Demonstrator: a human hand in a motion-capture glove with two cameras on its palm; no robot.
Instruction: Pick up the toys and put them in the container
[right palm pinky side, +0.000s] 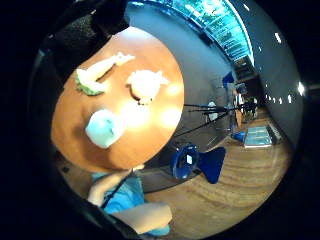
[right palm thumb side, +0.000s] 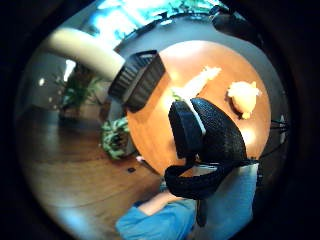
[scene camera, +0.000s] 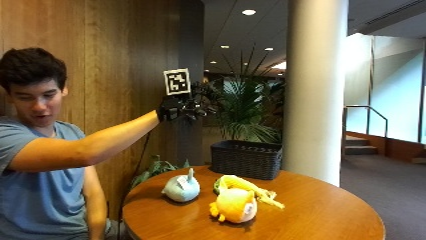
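Fingers of my right hand (scene camera: 174, 109) are up in the air, well above the surface (scene camera: 319, 215), holding nothing. From the outside view they look loosely spread, not curled on anything. In the thumb side palm view a gloved finger (right palm thumb side: 210, 131) blocks part of the surface, so I can't read the spread any finer.

Toys, all three on the surface and untouched:
- pale blue round plush (scene camera: 181, 188), nearest my side of the surface
- orange-yellow plush (scene camera: 234, 205), just beside it, toward the front edge
- long plush with a green end (scene camera: 247, 187), touching or just behind the orange one. Its long axis runs roughly across the surface, away from the container.

Dark woven container (scene camera: 246, 159) sits at the far edge of the surface by the column, behind the toys and near them. No toy is visible in it, though I can't see its bottom.

Key relation: toys lie below and forward of my hand, and the little finger side palm view looks straight down on all three. The blue one is closest to my arm, so I judge it the easiest first pick. That calls for a drop down, then a short carry onward to the container.

Task not started as far as I can judge.
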